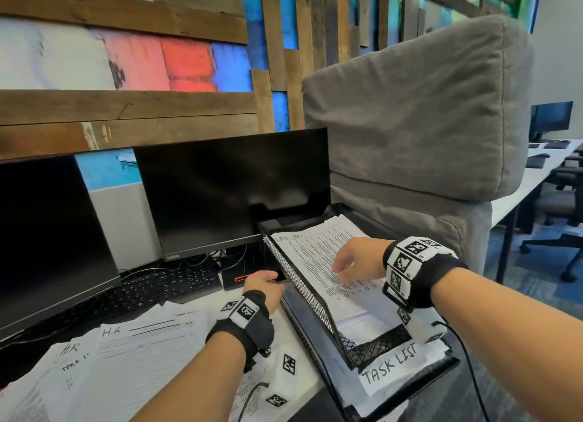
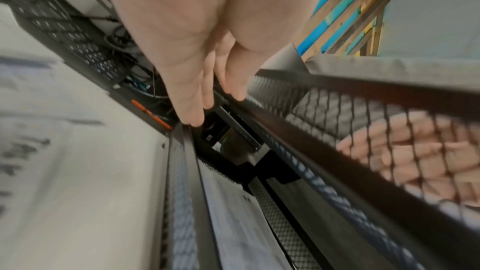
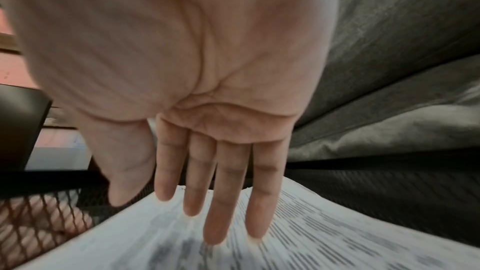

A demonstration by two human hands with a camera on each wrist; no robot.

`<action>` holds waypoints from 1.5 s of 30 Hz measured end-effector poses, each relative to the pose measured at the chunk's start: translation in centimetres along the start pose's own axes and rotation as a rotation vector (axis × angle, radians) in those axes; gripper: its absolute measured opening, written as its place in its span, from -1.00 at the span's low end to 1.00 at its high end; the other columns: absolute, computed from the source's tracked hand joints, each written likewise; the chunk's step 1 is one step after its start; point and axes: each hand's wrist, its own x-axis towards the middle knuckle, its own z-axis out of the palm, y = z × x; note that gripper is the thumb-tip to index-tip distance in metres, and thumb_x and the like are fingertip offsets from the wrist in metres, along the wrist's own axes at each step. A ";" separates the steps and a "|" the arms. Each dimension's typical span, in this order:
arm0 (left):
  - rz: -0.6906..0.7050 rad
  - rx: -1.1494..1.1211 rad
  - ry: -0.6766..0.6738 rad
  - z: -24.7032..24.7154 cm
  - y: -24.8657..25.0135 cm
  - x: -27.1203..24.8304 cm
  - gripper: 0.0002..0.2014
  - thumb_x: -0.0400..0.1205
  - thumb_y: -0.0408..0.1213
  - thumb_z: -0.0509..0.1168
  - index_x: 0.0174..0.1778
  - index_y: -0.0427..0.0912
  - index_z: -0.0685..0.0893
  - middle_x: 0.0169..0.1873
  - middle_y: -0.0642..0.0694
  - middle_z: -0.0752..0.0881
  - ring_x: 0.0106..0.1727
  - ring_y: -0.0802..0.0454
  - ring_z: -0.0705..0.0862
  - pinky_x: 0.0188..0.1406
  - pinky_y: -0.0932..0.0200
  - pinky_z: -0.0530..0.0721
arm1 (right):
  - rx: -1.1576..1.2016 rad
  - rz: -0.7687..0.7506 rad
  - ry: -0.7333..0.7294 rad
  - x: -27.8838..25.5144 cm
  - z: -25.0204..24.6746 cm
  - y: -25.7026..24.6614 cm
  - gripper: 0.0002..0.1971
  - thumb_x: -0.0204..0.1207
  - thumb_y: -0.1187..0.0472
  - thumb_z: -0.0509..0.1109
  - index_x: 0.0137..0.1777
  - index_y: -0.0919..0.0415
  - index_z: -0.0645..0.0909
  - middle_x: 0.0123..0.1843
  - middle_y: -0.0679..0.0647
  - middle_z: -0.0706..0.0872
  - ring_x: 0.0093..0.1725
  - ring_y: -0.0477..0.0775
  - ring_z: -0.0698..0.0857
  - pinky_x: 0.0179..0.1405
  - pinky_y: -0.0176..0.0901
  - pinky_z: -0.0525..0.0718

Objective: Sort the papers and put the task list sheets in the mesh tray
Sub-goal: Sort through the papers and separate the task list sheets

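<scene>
A black mesh tray [image 1: 303, 290] stands at the desk's right end with a handwritten "TASK LIST" label [image 1: 391, 363] on its front. Printed task list sheets [image 1: 318, 251] lie inside it. My right hand [image 1: 347, 265] is open over those sheets, its straight fingers [image 3: 226, 208] touching the top page [image 3: 298, 237]. My left hand [image 1: 268, 284] is open just outside the tray's left wall, its fingers [image 2: 192, 98] straight and pointing down beside the mesh wall [image 2: 363, 130]. A loose pile of papers [image 1: 120, 358], some marked "H.R", lies on the desk at lower left.
Two dark monitors [image 1: 227, 188] and a black keyboard [image 1: 151, 290] stand behind the paper pile. A grey cushion [image 1: 416, 115] rises behind the tray. A lower tray level [image 1: 394, 393] holds more paper. Office chairs and desks are at far right.
</scene>
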 end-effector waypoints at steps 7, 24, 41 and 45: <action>-0.021 -0.085 0.059 -8.6 0.6 -3.7 -0.82 0.62 -0.58 0.21 -0.17 -0.24 0.63 -0.36 -0.18 0.61 -0.38 -0.09 0.58 -0.34 0.11 0.64 | 0.045 -0.210 0.191 1.5 -2.4 -8.6 -0.72 0.59 0.15 0.37 0.25 0.13 0.70 0.23 -0.04 0.72 0.22 -0.03 0.67 0.30 -0.19 0.55; -0.372 0.751 0.242 -28.7 -9.5 -10.1 -0.73 0.62 -0.29 0.25 0.18 -0.24 0.73 0.15 -0.18 0.75 0.20 -0.11 0.70 0.15 0.13 0.65 | -0.081 -0.417 -0.147 10.7 10.5 -24.4 -0.61 0.54 0.02 0.40 0.33 0.11 0.64 0.24 -0.01 0.68 -0.05 -0.09 0.60 0.05 -0.30 0.51; -0.572 0.635 0.037 -29.2 -14.3 -7.7 -0.30 0.35 0.27 0.41 0.33 -0.03 0.54 0.17 0.02 0.65 0.10 0.06 0.61 0.16 0.12 0.58 | -0.230 -0.420 -0.325 14.5 17.9 -26.0 -0.49 0.55 0.10 0.37 0.49 0.14 0.40 0.51 0.03 0.45 0.44 0.10 0.48 0.46 -0.07 0.47; -0.554 0.461 0.158 -28.8 -14.2 -7.2 -0.25 0.42 0.09 0.48 0.46 -0.18 0.44 0.36 -0.10 0.57 0.29 -0.05 0.57 0.23 0.13 0.54 | -0.177 -0.424 -0.330 14.0 17.8 -25.1 -0.42 0.56 0.08 0.37 0.57 0.09 0.34 0.59 0.00 0.37 0.54 0.07 0.38 0.55 -0.08 0.34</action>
